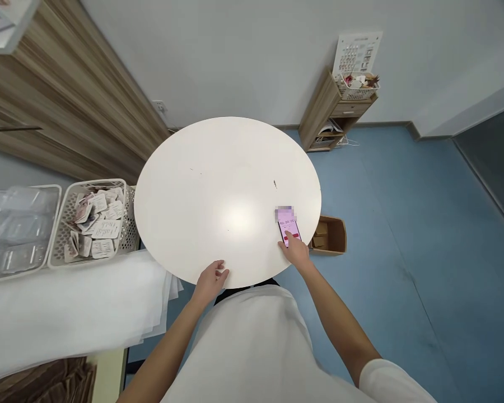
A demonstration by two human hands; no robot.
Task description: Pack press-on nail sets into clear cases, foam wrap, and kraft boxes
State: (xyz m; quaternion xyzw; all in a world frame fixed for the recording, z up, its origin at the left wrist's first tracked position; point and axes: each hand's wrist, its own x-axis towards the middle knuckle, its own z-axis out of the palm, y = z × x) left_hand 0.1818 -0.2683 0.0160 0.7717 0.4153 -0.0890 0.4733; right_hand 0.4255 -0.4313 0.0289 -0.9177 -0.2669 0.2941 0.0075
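Observation:
A smartphone (287,223) lies on the right part of the white oval table (235,151). Its lit pink screen shows a timer-like display, and its top end is blurred out. My right hand (295,250) is over the phone's lower end, with a finger stretched onto the screen and the thumb apart at the left side; the other fingers are partly hidden. At the table's near edge rests my left hand (210,280), holding nothing, its fingers loosely bent and apart.
Left of the table stand a white basket (126,224) of printed cards and another with clear plastic boxes (25,229). White sheets (75,302) lie below them. An open cardboard box (340,238) sits at right; a small wooden cabinet (319,109) stands behind.

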